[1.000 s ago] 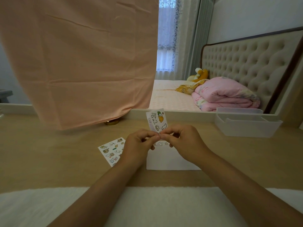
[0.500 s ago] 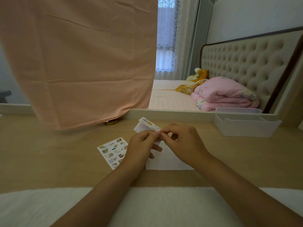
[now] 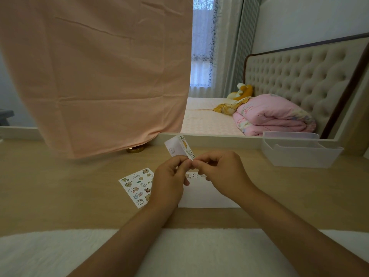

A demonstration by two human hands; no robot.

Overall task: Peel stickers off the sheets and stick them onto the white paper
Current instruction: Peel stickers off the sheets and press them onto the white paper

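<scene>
At frame centre, left hand [image 3: 169, 177] and right hand [image 3: 225, 175] both pinch the lower edge of a small bent cartoon sticker sheet [image 3: 180, 146] above the flat white paper [image 3: 201, 196]. Peeling seems under way; next, a sticker must lift cleanly.

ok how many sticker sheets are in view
2. One bent sheet is pinched between left hand and right hand; the other sheet lies on the desk left of the white paper. More may be hidden.
</scene>
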